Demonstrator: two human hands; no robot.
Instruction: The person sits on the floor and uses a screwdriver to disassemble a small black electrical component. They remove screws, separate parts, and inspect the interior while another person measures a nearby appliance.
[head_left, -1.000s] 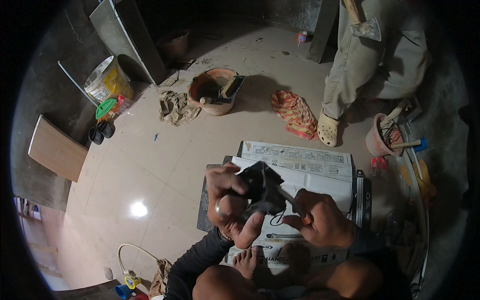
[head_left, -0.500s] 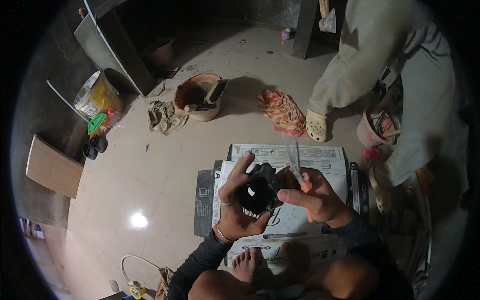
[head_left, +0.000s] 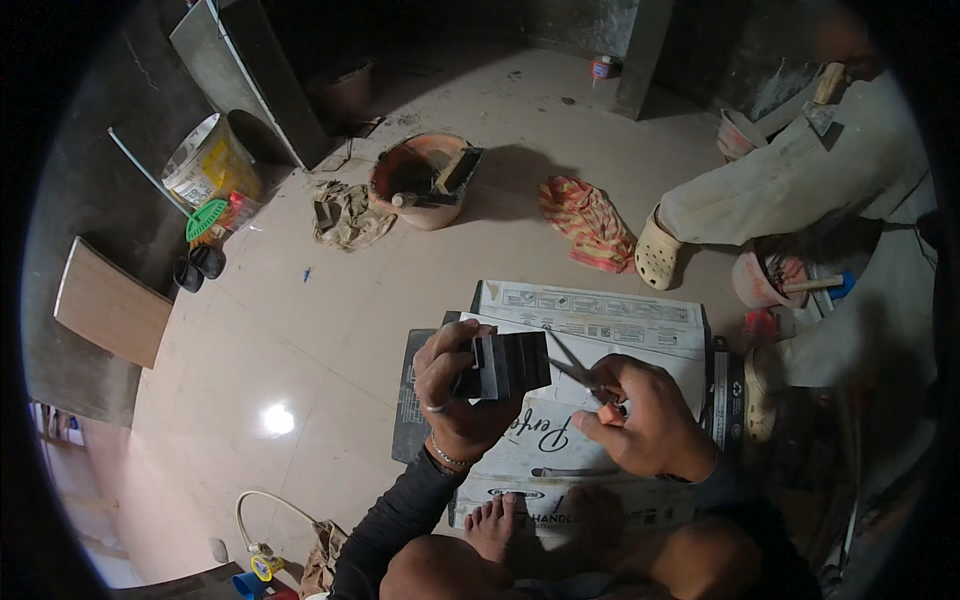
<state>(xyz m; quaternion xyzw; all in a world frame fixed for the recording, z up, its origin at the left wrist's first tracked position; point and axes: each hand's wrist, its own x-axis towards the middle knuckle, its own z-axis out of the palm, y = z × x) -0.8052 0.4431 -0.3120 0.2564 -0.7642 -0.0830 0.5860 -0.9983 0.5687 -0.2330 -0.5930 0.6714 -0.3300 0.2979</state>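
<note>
My left hand (head_left: pixel 455 375) grips a black ridged block-like piece (head_left: pixel 512 365), fingers wrapped round its left side. Its hollow middle, seen a moment earlier, is turned out of sight. In my right hand (head_left: pixel 650 420) is a pair of scissors (head_left: pixel 585 375) with orange handles. Their blades point up and left, and the tips end just right of the black piece, seemingly apart from it. Both hands hover over a flattened white printed carton (head_left: pixel 600 335). A thin grey strip-like shape (head_left: pixel 575 471) shows on the carton below my hands.
Someone in pale trousers (head_left: pixel 790 180) and a cream clog (head_left: pixel 658 250) is close on the right, beside a bucket of tools (head_left: pixel 757 278). Further off lie a striped cloth (head_left: pixel 585 225), a mortar bucket (head_left: pixel 425 180) and a rag (head_left: pixel 350 215). A wooden board (head_left: pixel 110 305) leans left.
My left hand has turned the black piece, so its ridged side shows instead of its hole. My right hand has moved slightly down and right. The other person's leg has shifted.
</note>
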